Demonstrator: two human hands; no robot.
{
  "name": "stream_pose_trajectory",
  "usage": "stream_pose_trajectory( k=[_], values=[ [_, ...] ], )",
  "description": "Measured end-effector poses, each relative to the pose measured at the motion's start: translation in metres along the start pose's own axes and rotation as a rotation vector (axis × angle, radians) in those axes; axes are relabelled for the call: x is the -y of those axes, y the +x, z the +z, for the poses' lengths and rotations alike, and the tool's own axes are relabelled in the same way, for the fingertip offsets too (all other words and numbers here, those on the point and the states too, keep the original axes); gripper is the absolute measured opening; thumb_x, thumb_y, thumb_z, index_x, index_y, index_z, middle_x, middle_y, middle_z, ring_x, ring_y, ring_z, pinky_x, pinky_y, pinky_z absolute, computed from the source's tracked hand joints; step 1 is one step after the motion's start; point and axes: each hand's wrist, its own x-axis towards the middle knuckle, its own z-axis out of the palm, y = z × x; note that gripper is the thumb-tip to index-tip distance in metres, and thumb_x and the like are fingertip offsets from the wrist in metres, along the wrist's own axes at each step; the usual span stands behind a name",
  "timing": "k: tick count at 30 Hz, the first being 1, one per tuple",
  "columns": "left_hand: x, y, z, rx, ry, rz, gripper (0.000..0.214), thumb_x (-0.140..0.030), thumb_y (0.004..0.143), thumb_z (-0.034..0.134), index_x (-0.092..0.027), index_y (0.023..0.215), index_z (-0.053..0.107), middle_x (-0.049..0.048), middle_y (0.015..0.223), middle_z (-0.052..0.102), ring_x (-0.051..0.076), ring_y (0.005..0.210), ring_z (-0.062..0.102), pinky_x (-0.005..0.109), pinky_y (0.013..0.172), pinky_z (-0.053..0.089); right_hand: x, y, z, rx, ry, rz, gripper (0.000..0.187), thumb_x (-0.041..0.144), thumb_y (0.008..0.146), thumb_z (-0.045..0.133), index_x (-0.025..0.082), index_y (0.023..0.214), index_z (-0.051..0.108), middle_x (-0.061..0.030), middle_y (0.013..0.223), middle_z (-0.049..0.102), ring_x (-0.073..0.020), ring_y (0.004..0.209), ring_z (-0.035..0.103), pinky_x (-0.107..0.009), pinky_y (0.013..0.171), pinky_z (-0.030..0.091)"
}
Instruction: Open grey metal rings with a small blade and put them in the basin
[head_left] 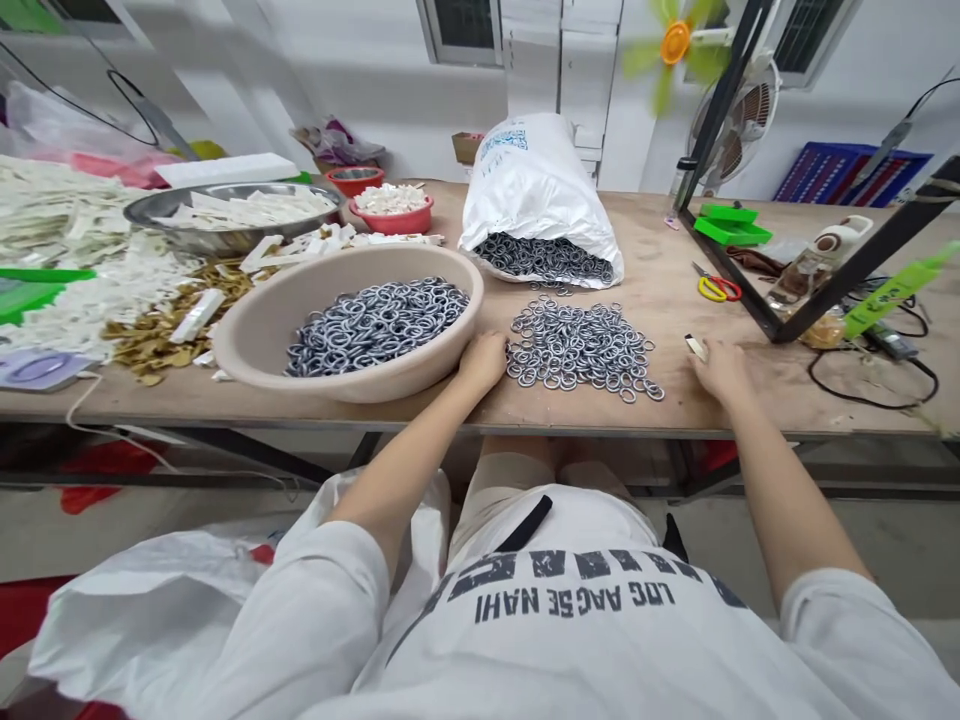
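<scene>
A heap of dark grey metal rings [577,345] lies on the table in front of me. My left hand [484,362] rests at its left edge, beside the wide beige basin [240,335]; its fingers are bent down and mostly hidden. More rings [382,325] fill part of the basin. To the right of the heap, my right hand [721,370] is closed on a small white piece with a dark end [696,347], too small to name. Behind the heap, a white sack [536,180] lies on its side, its mouth facing me with rings inside.
White strips and brown pieces cover the table's left side, around a metal bowl [142,225] and a red bowl [394,220]. Yellow-and-red scissors [718,288], a green tray [731,232], a bottle [814,260] and a black metal frame [840,265] stand or lie at right.
</scene>
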Motion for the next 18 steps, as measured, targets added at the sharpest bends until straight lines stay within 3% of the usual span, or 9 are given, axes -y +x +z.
stream_pose_trajectory(
  k=[3, 7, 12, 18],
  values=[
    [-0.002, -0.002, -0.001, -0.025, 0.017, 0.020, 0.031, -0.015, 0.093, 0.043, -0.014, 0.102, 0.072, 0.0152, 0.104, 0.069, 0.027, 0.098, 0.062, 0.040, 0.092, 0.048, 0.009, 0.013, 0.016, -0.010, -0.017, 0.031, 0.043, 0.038, 0.093, 0.051, 0.009, 0.123, 0.065, -0.0207, 0.115, 0.064, -0.0304, 0.108, 0.055, -0.041, 0.097, 0.038],
    [-0.005, -0.010, -0.004, -0.093, 0.002, 0.054, 0.031, -0.021, 0.097, 0.043, -0.018, 0.108, 0.071, 0.0127, 0.106, 0.068, 0.028, 0.102, 0.060, 0.041, 0.091, 0.048, 0.007, 0.013, 0.022, -0.054, -0.011, 0.058, 0.041, 0.029, 0.097, 0.041, 0.014, 0.128, 0.063, -0.0184, 0.116, 0.062, -0.0298, 0.110, 0.054, -0.041, 0.096, 0.038],
    [-0.009, -0.020, -0.012, -0.163, -0.047, 0.121, 0.029, -0.027, 0.100, 0.043, -0.021, 0.116, 0.066, 0.0079, 0.110, 0.067, 0.022, 0.108, 0.058, 0.036, 0.098, 0.046, 0.000, 0.011, 0.027, -0.092, 0.026, 0.153, 0.049, 0.035, 0.098, 0.036, 0.017, 0.139, 0.056, -0.0205, 0.121, 0.057, -0.0314, 0.107, 0.056, -0.041, 0.089, 0.042],
    [-0.012, -0.028, -0.017, -0.286, -0.180, 0.178, 0.025, -0.028, 0.100, 0.045, -0.022, 0.113, 0.065, 0.0076, 0.106, 0.068, 0.021, 0.103, 0.060, 0.036, 0.095, 0.048, -0.004, 0.014, 0.033, -0.050, 0.104, 0.216, 0.054, 0.043, 0.094, 0.034, 0.023, 0.140, 0.056, -0.0217, 0.123, 0.058, -0.0363, 0.112, 0.059, -0.046, 0.089, 0.046]
  ],
)
